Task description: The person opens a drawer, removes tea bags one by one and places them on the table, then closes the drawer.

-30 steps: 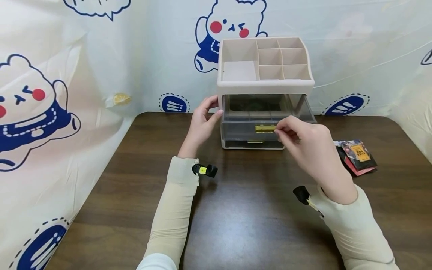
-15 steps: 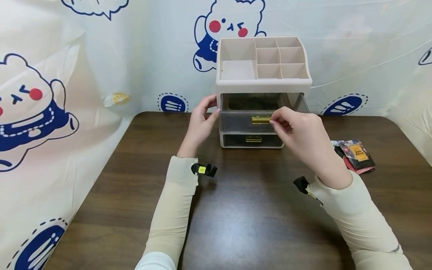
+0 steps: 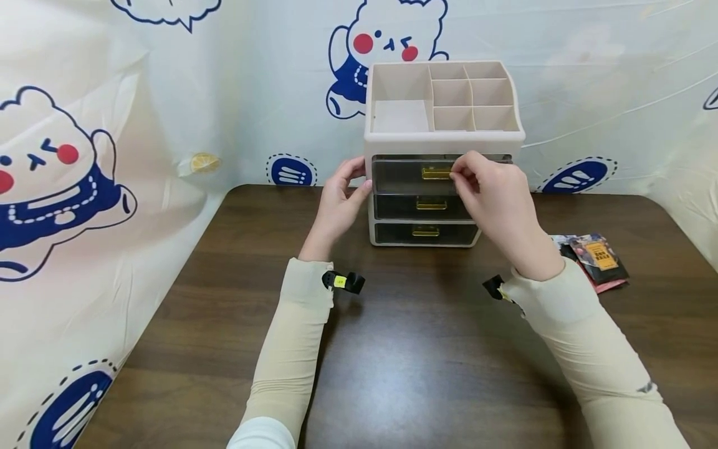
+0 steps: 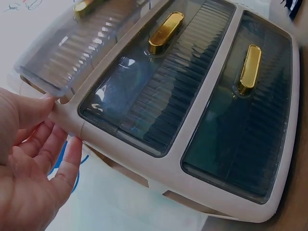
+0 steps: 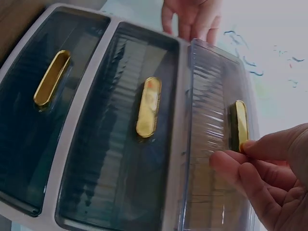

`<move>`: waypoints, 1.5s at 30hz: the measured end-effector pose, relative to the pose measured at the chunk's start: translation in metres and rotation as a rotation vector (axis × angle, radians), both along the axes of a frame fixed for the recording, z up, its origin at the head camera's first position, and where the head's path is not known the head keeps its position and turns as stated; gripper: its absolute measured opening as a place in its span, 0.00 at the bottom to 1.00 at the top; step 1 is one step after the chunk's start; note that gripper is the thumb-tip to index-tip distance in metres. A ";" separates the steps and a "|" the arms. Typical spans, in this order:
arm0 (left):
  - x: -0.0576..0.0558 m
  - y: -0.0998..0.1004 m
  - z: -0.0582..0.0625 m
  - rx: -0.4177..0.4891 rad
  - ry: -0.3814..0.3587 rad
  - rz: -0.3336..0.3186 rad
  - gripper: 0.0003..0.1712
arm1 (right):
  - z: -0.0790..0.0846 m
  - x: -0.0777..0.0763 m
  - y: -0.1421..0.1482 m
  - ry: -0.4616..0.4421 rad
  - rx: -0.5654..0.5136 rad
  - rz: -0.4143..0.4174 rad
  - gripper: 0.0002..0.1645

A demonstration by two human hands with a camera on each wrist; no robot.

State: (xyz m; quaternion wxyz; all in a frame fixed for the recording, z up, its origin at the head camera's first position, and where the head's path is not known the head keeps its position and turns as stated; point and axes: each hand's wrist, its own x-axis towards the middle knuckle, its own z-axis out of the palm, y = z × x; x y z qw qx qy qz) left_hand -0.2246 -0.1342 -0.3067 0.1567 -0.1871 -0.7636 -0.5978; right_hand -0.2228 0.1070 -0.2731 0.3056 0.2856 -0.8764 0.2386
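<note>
A white desk organizer [image 3: 444,142] with three clear grey drawers stands at the back of the table. My right hand [image 3: 496,209] pinches the right end of the gold handle [image 3: 434,173] on the top drawer [image 3: 396,175] between thumb and fingers. In both wrist views the top drawer [image 5: 206,108] sticks out a little past the frame, while the middle drawer [image 4: 159,79] and the bottom drawer [image 4: 240,115] lie flush. My left hand [image 3: 339,206] grips the organizer's left edge, thumb at the front corner and fingers round the side.
Several small printed packets [image 3: 598,259] lie on the brown wooden table [image 3: 392,349], right of the organizer. Its top tray [image 3: 399,115] has one large compartment and several small ones. Behind it hangs a pale curtain [image 3: 269,93] with cartoon bears.
The top drawer has slid back into the organizer, from well out to nearly in. My right hand has moved back with its handle. The left hand keeps its hold on the side.
</note>
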 end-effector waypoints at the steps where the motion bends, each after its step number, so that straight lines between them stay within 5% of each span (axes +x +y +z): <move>1: 0.000 0.000 0.000 0.000 0.005 -0.002 0.21 | 0.000 -0.003 0.000 -0.001 0.000 -0.003 0.03; 14: -0.001 -0.002 -0.005 0.003 0.043 -0.010 0.21 | -0.011 -0.014 -0.002 0.034 0.034 -0.014 0.07; 21: 0.002 0.000 -0.004 -0.019 0.040 -0.018 0.21 | -0.034 -0.014 0.022 0.235 0.213 0.132 0.07; 25: 0.000 -0.002 0.000 -0.022 0.041 -0.012 0.21 | -0.045 -0.017 0.026 0.252 0.331 0.212 0.12; 31: 0.000 -0.002 -0.001 -0.010 0.036 -0.021 0.21 | -0.058 -0.022 0.018 0.302 0.416 0.226 0.12; 35: 0.000 -0.002 -0.002 -0.010 0.030 -0.018 0.22 | -0.064 -0.026 0.012 0.406 0.437 0.180 0.02; 38: 0.000 -0.002 -0.001 -0.006 0.032 -0.015 0.21 | -0.066 -0.029 0.009 0.490 0.442 0.166 0.08; 45: 0.000 -0.003 -0.001 -0.001 0.049 -0.028 0.21 | -0.065 -0.023 0.011 0.596 0.479 0.282 0.11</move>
